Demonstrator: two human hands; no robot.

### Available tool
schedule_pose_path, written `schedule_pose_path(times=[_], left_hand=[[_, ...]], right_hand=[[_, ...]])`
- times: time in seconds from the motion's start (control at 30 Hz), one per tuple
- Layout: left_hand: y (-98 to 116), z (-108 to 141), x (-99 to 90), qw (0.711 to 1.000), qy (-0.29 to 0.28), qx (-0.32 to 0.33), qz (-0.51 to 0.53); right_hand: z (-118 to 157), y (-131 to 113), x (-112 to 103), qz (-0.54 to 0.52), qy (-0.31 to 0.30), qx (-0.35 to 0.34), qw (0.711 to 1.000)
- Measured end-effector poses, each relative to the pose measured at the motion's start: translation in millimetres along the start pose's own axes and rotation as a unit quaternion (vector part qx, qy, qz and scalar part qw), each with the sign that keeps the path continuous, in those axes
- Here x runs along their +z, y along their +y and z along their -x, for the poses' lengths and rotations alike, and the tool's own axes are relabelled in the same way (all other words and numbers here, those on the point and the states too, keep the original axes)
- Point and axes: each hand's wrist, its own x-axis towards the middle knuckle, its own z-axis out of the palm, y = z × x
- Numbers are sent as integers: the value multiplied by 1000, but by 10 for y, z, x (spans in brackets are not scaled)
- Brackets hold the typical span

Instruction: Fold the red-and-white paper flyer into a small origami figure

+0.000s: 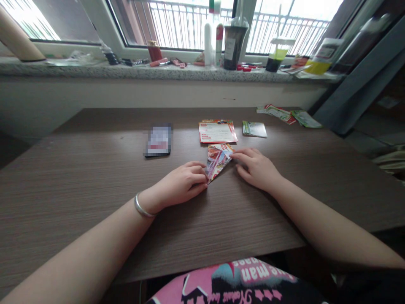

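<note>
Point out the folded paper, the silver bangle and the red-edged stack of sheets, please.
Folded paper (pixel 217 162): head view, middle of its printed face.
Silver bangle (pixel 139 207): head view, on its band.
Red-edged stack of sheets (pixel 217 131): head view, middle of the top sheet.

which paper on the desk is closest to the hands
The colourful paper with a pointed lower corner, between the left hand and right hand. The red-edged stack, the small green-edged stack and the loose papers at far right lie farther off.

Appears to be a home, judging by desk (pixel 95 181), far windowsill (pixel 177 74) cluttered with drink cup (pixel 232 48), right-hand curtain (pixel 360 82).
</note>
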Motion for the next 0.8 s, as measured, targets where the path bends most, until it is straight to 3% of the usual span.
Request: schedule_pose_path(times=[0.27,0.63,0.8], left_hand=[[136,-64,16,998,-31,5,59],[126,-61,115,996,9,-68,-65],[92,-31,125,989,11,-107,-103]], right_hand=[[-58,-23,107,-28,-65,-80,994],[-38,-156,34,-105,-100,-172,974],[-38,-193,44,-102,-99,-159,977]])
